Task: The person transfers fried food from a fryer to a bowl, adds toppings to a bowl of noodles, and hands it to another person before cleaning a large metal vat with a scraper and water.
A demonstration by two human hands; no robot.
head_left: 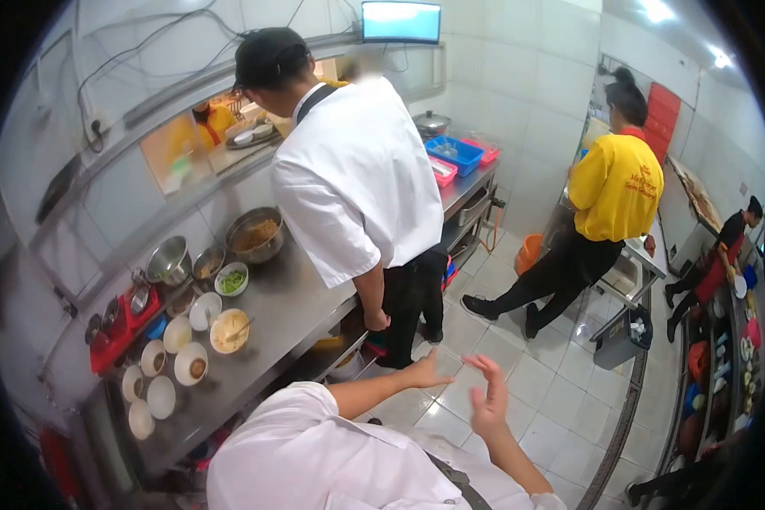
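Observation:
My left hand (422,372) is held out over the tiled floor (552,399), fingers spread and holding nothing. My right hand (490,398) is raised beside it, palm open and also empty. Both hands hover in the air and touch nothing. They are nearest the front edge of the steel counter (289,310) and the legs of a person in a white shirt and black cap (348,170) who stands at that counter. My own white sleeve (306,442) fills the bottom of the view.
The counter carries several white bowls (163,395), a bowl of food with a spoon (229,330), steel pots (255,234) and a red tray (115,336). A person in a yellow shirt (612,187) leans at a station on the right. Another person (722,246) works far right.

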